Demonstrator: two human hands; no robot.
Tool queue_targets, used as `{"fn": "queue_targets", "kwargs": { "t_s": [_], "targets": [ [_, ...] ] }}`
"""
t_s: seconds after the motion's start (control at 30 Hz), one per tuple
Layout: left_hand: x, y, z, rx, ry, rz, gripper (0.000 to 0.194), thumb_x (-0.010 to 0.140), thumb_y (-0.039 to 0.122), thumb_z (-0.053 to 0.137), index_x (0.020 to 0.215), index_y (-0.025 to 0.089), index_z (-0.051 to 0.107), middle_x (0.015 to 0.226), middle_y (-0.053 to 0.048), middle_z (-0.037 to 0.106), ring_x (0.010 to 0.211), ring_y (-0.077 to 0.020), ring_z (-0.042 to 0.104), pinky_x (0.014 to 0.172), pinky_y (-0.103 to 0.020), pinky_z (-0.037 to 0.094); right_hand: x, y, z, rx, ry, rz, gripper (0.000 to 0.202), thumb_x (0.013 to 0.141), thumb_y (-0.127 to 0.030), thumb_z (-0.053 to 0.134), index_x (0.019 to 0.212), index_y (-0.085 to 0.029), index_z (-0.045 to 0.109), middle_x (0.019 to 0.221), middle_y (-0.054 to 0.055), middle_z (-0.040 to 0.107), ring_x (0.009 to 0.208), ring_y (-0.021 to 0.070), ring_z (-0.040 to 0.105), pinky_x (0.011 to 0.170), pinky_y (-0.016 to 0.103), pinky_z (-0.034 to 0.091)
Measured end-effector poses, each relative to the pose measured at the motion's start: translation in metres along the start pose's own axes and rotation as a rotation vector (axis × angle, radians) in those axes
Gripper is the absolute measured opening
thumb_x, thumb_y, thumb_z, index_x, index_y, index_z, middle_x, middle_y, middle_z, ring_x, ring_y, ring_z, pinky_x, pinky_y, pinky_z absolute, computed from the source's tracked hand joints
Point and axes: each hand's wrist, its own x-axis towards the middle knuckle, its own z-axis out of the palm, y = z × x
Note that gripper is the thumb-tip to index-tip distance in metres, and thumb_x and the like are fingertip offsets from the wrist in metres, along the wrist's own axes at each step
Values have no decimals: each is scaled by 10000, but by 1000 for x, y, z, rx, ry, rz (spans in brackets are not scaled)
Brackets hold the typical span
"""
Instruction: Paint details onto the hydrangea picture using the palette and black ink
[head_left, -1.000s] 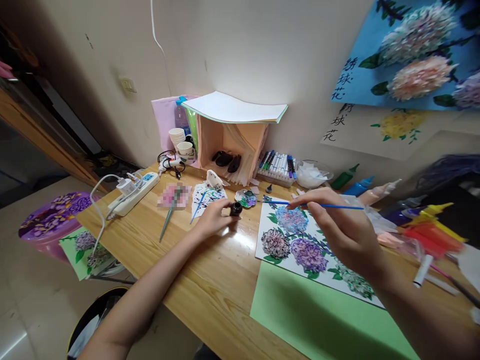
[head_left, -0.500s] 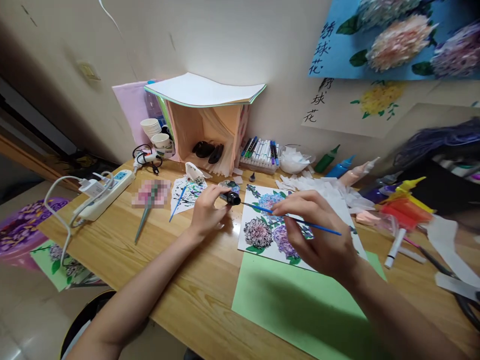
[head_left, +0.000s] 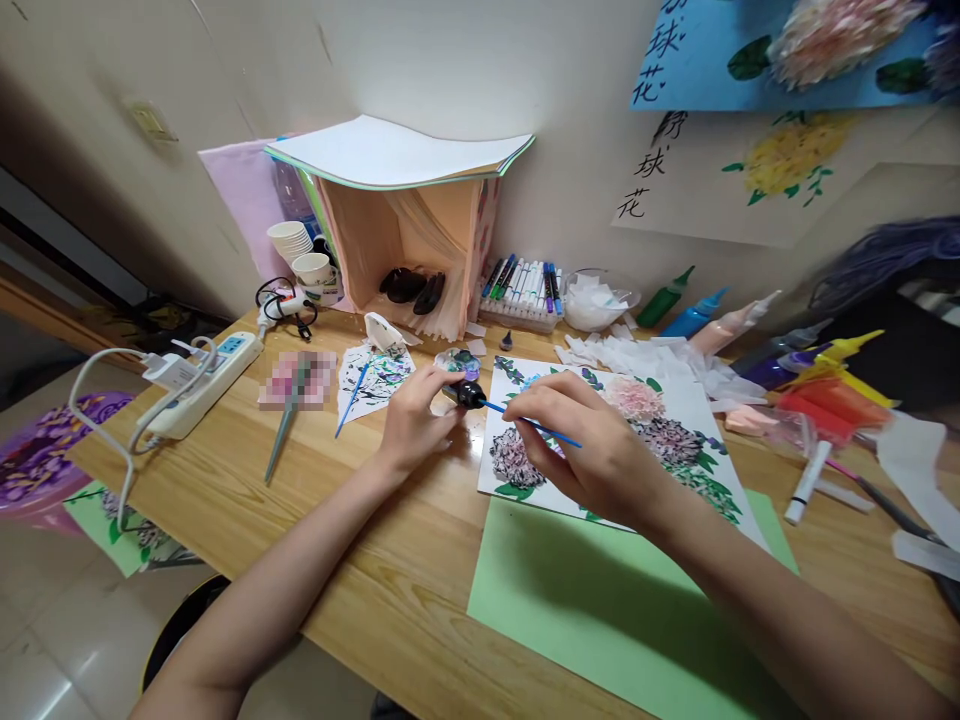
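Observation:
My left hand (head_left: 414,420) is closed around a small black bottle (head_left: 471,395), tilted so its mouth points right. In my right hand (head_left: 585,440) I pinch a blue paintbrush (head_left: 551,432), its tip end at the mouth of the bottle; the bristles are hidden there. Under my right hand lies a white sheet with raised hydrangea flowers (head_left: 517,458), pink, purple and black-tipped, with green painted leaves. A light green sheet (head_left: 570,600) extends below it toward me. Just behind my left hand sits a small paint-smeared dish (head_left: 459,362).
Left of my hand are a paint-stained paper (head_left: 382,378) with another blue brush (head_left: 351,402), a grey-green pointed tool (head_left: 282,440) and a power strip (head_left: 214,385). Markers (head_left: 525,285), torn white paper (head_left: 645,360), paint bottles (head_left: 694,312) and scissors (head_left: 892,510) surround the sheet.
My right hand has moved left toward the bottle, carrying the brush tip to its mouth. The left hand stays around the bottle. The view has shifted slightly.

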Motion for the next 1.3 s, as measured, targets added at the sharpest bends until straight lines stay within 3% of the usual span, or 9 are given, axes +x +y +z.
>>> {"fn": "queue_targets", "kwargs": {
  "t_s": [0.57,0.93,1.3],
  "targets": [
    [-1,2,-1,25,-12,-10,315,719,105,642,1016,204,606,920,-33,648,873,-183,590,759,-294,456,1,0,-3,23,8,-8,146,830,-57,492,914,-171,526,762,50,628,751,174,528,655,306,500],
    [-2,1,-1,34,-24,-39,290,721,131,644,999,208,610,905,-37,654,852,-196,595,735,-310,464,-6,8,-21,147,154,258,153,820,-111,458,866,-221,553,774,27,602,753,174,572,668,343,461],
    [-2,3,-2,20,-28,-43,269,733,154,642,994,218,621,902,-31,657,858,-191,600,725,-300,460,-5,13,-22,150,192,380,127,881,-198,436,846,-222,555,781,21,606,735,152,590,657,315,457]
  ]
}}
